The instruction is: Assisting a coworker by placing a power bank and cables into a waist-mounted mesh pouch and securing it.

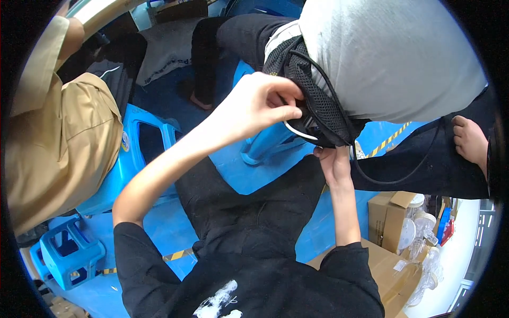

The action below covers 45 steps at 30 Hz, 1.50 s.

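The left hand (pixel 254 106) is raised, its grip pinched shut on the edge of a black mesh pouch (pixel 313 100) strapped at the back of a person in a grey shirt (pixel 392 58). A white cable (pixel 299 132) loops out just under the thumb. The right hand (pixel 334 161) comes up from below, its grip closed around the pouch's lower end; the fingers are hidden behind the mesh, so what they touch inside cannot be told. A thin black cord (pixel 392 177) hangs from the pouch and sweeps across that person's dark trousers, near a bare foot (pixel 469 140).

To the left stands another person in a tan shirt (pixel 58 143), close against a blue plastic stool (pixel 143 153); a second blue stool (pixel 66 254) sits on the blue floor (pixel 265 175) toward its lower left edge. Yellow-and-black tape (pixel 177 255) crosses the floor. At lower right, cardboard boxes (pixel 387 217) hold clear plastic containers (pixel 419 233).
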Tool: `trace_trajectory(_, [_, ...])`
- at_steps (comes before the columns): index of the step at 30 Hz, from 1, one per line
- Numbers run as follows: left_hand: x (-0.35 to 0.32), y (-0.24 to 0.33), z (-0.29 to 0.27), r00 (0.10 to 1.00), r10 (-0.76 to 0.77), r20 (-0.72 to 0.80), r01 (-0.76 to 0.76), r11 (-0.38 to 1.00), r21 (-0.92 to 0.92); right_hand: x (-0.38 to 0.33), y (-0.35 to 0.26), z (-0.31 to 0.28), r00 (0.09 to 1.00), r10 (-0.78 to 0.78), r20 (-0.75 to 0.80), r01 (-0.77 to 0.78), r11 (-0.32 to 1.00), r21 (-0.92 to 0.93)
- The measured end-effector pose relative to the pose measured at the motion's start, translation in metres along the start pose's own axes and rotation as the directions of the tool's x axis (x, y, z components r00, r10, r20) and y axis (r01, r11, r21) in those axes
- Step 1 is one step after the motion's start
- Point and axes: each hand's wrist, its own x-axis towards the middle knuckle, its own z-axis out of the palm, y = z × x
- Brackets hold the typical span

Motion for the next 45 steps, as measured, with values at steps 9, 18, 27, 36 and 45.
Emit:
trace_trajectory(9, [-0.03, -0.02, -0.005, 0.963, 0.268, -0.028, -0.262, 0.955, 0.138, -0.002, 0.001, 0.003, 0.999, 0.002, 0.037, -0.003, 1.0, 0.009])
trace_trajectory(18, [-0.034, -0.041, 0.02, 0.937, 0.305, -0.17, -0.3, 0.952, 0.053, -0.005, 0.008, -0.005, 0.999, 0.006, 0.051, -0.006, 1.0, 0.005])
trace_trajectory(27, [-0.032, -0.042, 0.041, 0.726, 0.636, -0.261, -0.544, 0.764, 0.347, -0.017, 0.004, -0.004, 0.997, -0.013, -0.07, 0.006, 0.995, -0.097])
trace_trajectory(36, [-0.03, -0.074, 0.043, 0.667, 0.68, -0.305, -0.556, 0.727, 0.404, -0.024, 0.004, 0.003, 0.981, 0.037, -0.19, -0.038, 0.999, -0.006])
trace_trajectory(45, [-0.027, -0.061, 0.032, 0.719, 0.631, -0.291, -0.545, 0.772, 0.327, -0.024, 0.007, -0.001, 0.985, -0.034, -0.17, 0.021, 0.997, -0.077])
